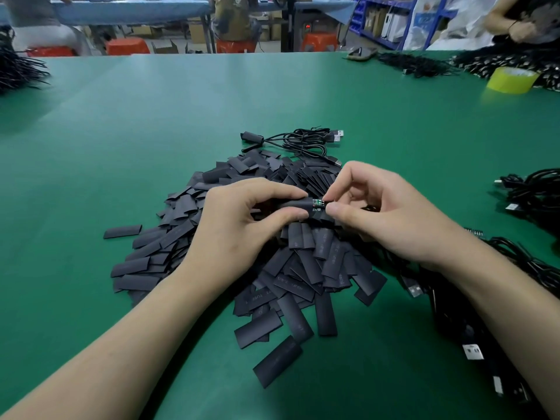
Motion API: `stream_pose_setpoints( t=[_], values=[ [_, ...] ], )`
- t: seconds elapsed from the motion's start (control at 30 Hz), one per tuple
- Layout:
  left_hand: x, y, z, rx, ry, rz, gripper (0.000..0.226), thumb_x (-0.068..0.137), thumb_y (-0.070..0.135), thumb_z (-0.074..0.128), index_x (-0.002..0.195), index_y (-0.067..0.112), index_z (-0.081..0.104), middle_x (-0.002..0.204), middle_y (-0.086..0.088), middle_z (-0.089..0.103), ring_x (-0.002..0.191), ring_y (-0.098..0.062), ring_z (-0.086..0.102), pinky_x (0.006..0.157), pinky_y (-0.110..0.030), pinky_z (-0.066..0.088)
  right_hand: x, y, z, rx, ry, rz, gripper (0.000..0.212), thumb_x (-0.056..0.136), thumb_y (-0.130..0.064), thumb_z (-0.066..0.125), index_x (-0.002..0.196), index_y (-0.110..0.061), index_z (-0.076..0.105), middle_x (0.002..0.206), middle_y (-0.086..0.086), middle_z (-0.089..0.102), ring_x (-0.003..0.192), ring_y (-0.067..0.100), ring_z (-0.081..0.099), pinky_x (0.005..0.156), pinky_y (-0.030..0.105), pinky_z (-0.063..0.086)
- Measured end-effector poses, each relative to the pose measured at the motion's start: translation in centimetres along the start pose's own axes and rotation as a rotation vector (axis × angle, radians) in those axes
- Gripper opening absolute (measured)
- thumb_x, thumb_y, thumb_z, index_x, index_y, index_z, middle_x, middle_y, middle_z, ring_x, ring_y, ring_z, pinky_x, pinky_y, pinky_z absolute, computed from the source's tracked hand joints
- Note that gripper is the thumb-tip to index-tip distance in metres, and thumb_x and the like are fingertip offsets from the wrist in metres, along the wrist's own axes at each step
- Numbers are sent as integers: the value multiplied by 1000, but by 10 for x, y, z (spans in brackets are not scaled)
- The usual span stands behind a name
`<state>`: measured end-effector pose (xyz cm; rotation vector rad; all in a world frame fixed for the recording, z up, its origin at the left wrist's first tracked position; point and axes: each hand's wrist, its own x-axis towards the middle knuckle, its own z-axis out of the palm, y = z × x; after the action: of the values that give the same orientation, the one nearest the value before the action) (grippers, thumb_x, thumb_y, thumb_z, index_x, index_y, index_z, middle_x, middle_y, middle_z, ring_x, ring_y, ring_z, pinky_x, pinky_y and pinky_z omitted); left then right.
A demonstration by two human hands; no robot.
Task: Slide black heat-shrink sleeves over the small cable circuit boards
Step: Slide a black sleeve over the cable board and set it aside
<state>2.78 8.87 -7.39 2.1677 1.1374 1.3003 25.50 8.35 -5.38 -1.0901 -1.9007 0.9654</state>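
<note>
Above a heap of flat black heat-shrink sleeves [272, 268] on the green table [151, 131], my left hand [239, 225] pinches one black sleeve [295, 205] between thumb and forefinger. A small green circuit board [318, 204] pokes out of the sleeve's right end. My right hand [391, 213] grips the board's right end with thumb and forefinger; its cable is hidden behind the fingers. Both hands meet over the middle of the heap.
Sleeved cables with USB plugs [303, 140] lie just beyond the heap. Black cable bundles [536, 195] lie at the right, with more USB cables [472, 344] under my right forearm. A yellow tape roll [512, 80] and another person's hands sit at the far right.
</note>
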Motion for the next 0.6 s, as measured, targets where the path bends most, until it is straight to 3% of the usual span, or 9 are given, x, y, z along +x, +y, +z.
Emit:
stream_pose_setpoints(
  t=[0.17,0.27,0.43,0.6],
  values=[
    [-1,0,3,-89,-27,-83,18,83,28,82,100,31,79,92,18,76,86,-6,71,79,-27,56,-1,-2,3,-71,32,-22,13,94,-11,70,89,-20,63,72,-7,62,64,11,53,65,31,45],
    [-1,1,3,-45,-22,-47,18,84,26,82,101,27,79,92,16,76,87,-7,71,78,-27,56,0,-3,4,-71,41,-15,12,93,-11,69,88,-21,63,70,-9,61,64,8,53,64,28,44],
    [-2,3,2,183,-10,163,23,84,21,85,105,17,79,90,8,72,82,-1,63,79,-10,47,1,-3,4,1,62,40,11,95,-7,68,90,-16,65,71,-4,63,60,6,53,57,14,41],
    [-3,3,2,214,78,248,18,87,19,83,103,13,79,92,3,74,83,-7,66,80,-21,53,1,-5,6,-14,64,42,10,93,-11,71,89,-18,65,68,-9,63,63,7,54,60,19,43]
  ],
)
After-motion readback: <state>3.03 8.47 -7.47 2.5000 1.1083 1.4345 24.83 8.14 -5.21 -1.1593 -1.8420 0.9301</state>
